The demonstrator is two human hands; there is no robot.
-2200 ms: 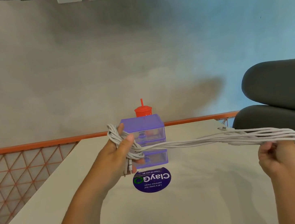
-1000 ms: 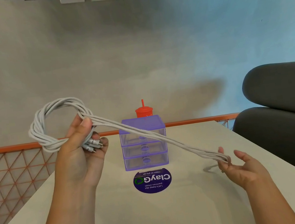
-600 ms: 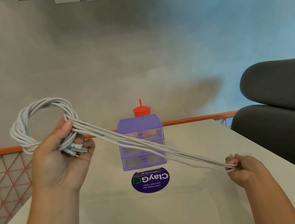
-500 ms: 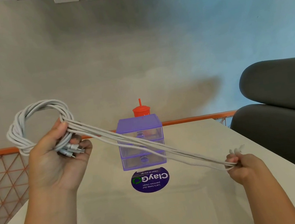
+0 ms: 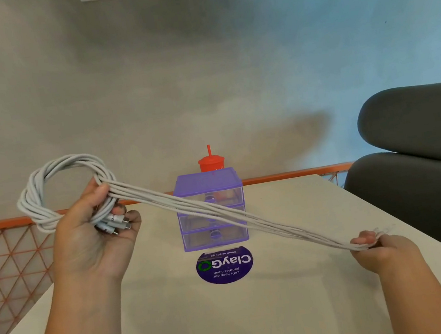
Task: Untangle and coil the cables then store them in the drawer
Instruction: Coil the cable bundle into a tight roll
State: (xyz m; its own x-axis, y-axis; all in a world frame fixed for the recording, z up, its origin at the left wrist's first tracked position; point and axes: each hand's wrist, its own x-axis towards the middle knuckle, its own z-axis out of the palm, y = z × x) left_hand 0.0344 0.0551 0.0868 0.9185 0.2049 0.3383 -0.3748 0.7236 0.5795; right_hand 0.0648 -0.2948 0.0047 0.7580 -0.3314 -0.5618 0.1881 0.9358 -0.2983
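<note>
Several white cables [image 5: 208, 211] run as one bundle between my hands. My left hand [image 5: 93, 235], raised at the left, grips a round coil of them, and the plug ends stick out of its palm. From there the strands slope down to the right, crossing in front of the purple drawer unit [image 5: 206, 180]. My right hand [image 5: 381, 251] pinches the bundle's far end low over the table. The unit has three clear drawers, all closed, and stands at the middle of the white table [image 5: 289, 298].
A red cup with a straw [image 5: 211, 162] stands behind the drawer unit. A round purple sticker [image 5: 224, 265] lies in front of it. A dark sofa [image 5: 423, 166] borders the table's right side. An orange mesh railing [image 5: 7, 253] runs along the left and the back.
The long loops once stretched level between my hands are now wound into a coil on my raised left hand. My right hand has closed on the trailing end, low at the right.
</note>
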